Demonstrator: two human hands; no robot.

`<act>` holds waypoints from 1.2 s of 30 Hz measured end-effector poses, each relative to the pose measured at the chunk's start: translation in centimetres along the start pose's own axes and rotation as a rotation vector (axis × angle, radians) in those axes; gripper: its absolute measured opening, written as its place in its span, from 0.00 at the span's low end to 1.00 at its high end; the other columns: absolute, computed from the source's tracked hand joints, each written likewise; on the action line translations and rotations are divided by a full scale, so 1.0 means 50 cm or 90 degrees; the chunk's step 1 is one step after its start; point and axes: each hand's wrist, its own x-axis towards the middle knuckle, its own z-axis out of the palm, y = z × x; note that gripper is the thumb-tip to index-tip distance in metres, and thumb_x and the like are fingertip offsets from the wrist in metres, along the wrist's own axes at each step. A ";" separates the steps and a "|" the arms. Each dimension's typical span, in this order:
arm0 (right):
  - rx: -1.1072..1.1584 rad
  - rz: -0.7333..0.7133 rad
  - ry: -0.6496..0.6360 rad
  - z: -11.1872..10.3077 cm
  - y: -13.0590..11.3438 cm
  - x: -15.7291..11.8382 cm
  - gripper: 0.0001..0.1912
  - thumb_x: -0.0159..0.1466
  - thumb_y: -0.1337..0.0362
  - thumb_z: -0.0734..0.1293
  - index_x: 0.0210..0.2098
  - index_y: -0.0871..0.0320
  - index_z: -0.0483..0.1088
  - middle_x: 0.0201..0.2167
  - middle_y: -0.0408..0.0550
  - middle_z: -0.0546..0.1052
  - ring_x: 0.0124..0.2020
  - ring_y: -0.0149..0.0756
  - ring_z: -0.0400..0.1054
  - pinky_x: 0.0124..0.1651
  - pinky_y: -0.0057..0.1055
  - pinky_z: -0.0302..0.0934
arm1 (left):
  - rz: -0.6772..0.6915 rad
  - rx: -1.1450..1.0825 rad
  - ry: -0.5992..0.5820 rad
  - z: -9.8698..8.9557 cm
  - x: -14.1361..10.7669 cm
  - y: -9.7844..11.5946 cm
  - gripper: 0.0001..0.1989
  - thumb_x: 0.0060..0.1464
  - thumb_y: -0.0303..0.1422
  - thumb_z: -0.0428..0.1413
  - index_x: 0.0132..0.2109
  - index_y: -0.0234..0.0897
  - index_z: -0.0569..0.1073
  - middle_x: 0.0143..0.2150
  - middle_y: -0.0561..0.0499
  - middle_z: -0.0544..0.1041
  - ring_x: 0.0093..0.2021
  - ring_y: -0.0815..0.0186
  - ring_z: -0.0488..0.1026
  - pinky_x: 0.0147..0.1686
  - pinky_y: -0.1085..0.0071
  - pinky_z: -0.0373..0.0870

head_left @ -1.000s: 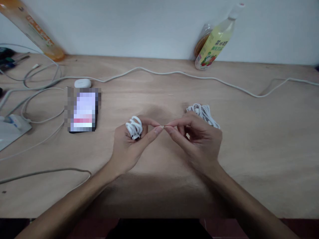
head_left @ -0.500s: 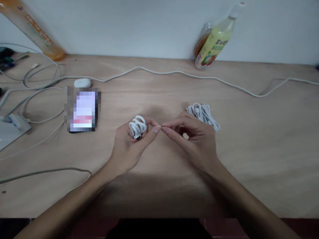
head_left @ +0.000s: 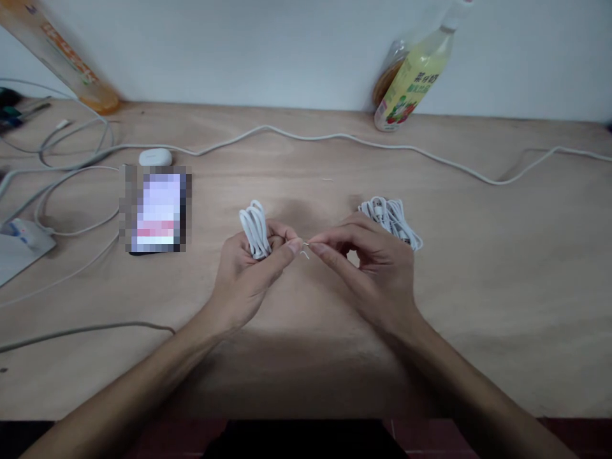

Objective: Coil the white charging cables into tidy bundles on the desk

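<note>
A coiled white cable [head_left: 255, 229] rests in my left hand [head_left: 248, 274], its loops standing up between the fingers. The thumb and index finger of that hand also pinch a thin white twist tie [head_left: 305, 254], which shows just past their tips. My right hand [head_left: 370, 261] faces it, thumb and forefinger pressed together at the other end of the tie. Right behind the right hand, a second bundle of white cable [head_left: 392, 218] lies on the table, partly covered by the fingers.
A phone [head_left: 160, 210] with a blurred screen and a white earbud case [head_left: 155, 157] lie to the left. One long white cable [head_left: 335, 136] crosses the table behind. A yellow-labelled bottle [head_left: 411, 83] and an orange bottle [head_left: 71, 64] stand by the wall. A power strip [head_left: 29, 239] is at far left.
The coiled cable in my left hand has tilted up and left, showing its loops more side-on. My fingertips have parted slightly, and the white twist tie now shows between them.
</note>
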 end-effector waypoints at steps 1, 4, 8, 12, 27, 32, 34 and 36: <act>-0.008 -0.003 0.001 -0.001 -0.001 0.000 0.07 0.70 0.66 0.76 0.36 0.47 0.86 0.29 0.41 0.79 0.31 0.35 0.70 0.34 0.35 0.66 | -0.009 -0.015 -0.004 0.000 0.000 0.000 0.09 0.55 0.35 0.71 0.33 0.40 0.79 0.20 0.62 0.60 0.20 0.73 0.50 0.20 0.70 0.45; -0.019 -0.012 0.007 -0.003 -0.001 -0.001 0.07 0.70 0.66 0.76 0.36 0.47 0.86 0.28 0.41 0.79 0.31 0.36 0.69 0.36 0.37 0.67 | -0.035 -0.048 -0.012 0.003 0.001 0.002 0.11 0.52 0.34 0.73 0.33 0.39 0.78 0.20 0.62 0.59 0.20 0.74 0.49 0.19 0.71 0.45; -0.002 -0.021 0.012 -0.004 0.006 -0.001 0.07 0.69 0.66 0.76 0.35 0.47 0.86 0.28 0.41 0.79 0.31 0.36 0.70 0.36 0.36 0.67 | -0.042 -0.071 -0.017 0.005 0.003 0.001 0.11 0.53 0.34 0.72 0.33 0.39 0.77 0.20 0.62 0.59 0.19 0.75 0.49 0.19 0.72 0.44; 0.044 0.029 -0.015 -0.001 0.015 -0.001 0.05 0.69 0.64 0.76 0.35 0.48 0.84 0.29 0.41 0.78 0.31 0.35 0.70 0.33 0.33 0.66 | -0.009 -0.015 -0.014 0.001 0.004 -0.001 0.09 0.57 0.36 0.70 0.34 0.40 0.77 0.20 0.62 0.59 0.19 0.73 0.49 0.18 0.71 0.45; 0.336 0.403 -0.257 -0.026 0.013 0.020 0.20 0.66 0.46 0.76 0.31 0.54 0.73 0.25 0.36 0.64 0.22 0.26 0.50 0.24 0.29 0.44 | 0.175 0.243 -0.119 -0.025 -0.008 -0.008 0.03 0.65 0.28 0.64 0.43 0.41 0.80 0.27 0.60 0.71 0.25 0.71 0.61 0.29 0.72 0.61; 0.352 0.438 -0.298 -0.033 0.016 0.027 0.23 0.63 0.42 0.79 0.34 0.55 0.76 0.26 0.36 0.67 0.21 0.25 0.50 0.23 0.29 0.46 | 0.209 0.298 -0.135 -0.028 -0.007 -0.006 0.03 0.65 0.28 0.64 0.44 0.41 0.80 0.32 0.58 0.79 0.28 0.71 0.67 0.30 0.73 0.62; 0.363 0.448 -0.300 -0.033 0.018 0.026 0.23 0.63 0.42 0.79 0.34 0.55 0.76 0.26 0.36 0.67 0.21 0.25 0.51 0.23 0.29 0.47 | 0.202 0.304 -0.133 -0.027 -0.007 -0.007 0.03 0.65 0.28 0.63 0.44 0.41 0.80 0.33 0.58 0.80 0.28 0.70 0.68 0.31 0.73 0.63; 0.375 0.452 -0.294 -0.031 0.020 0.024 0.23 0.62 0.43 0.80 0.33 0.55 0.75 0.26 0.35 0.66 0.21 0.25 0.52 0.23 0.29 0.47 | 0.189 0.299 -0.126 -0.026 -0.008 -0.011 0.03 0.65 0.28 0.63 0.44 0.40 0.80 0.32 0.57 0.79 0.29 0.69 0.68 0.31 0.72 0.64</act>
